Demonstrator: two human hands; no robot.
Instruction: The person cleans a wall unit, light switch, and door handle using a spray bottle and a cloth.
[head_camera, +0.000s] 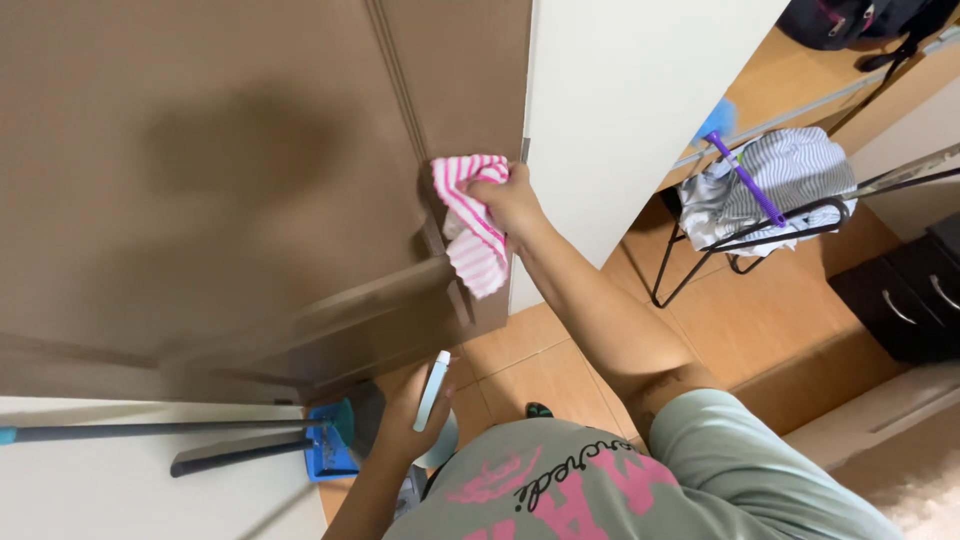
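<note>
Seemingly midway, the right hand (512, 195) presses a pink-striped cloth (470, 225) to the brown door (220, 170) edge, while the left hand (405, 420), below, grips a spray bottle (433, 392); remaining area unclear.

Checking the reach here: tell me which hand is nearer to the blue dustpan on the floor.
Left. The left hand, holding a spray bottle, hangs just right of the blue dustpan; the right hand presses a striped cloth on the door, higher up.

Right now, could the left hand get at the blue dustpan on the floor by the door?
Probably not freely: the left hand is closed around a spray bottle. The blue dustpan lies just beside and below it with nothing between, so the reach itself looks clear.
</note>
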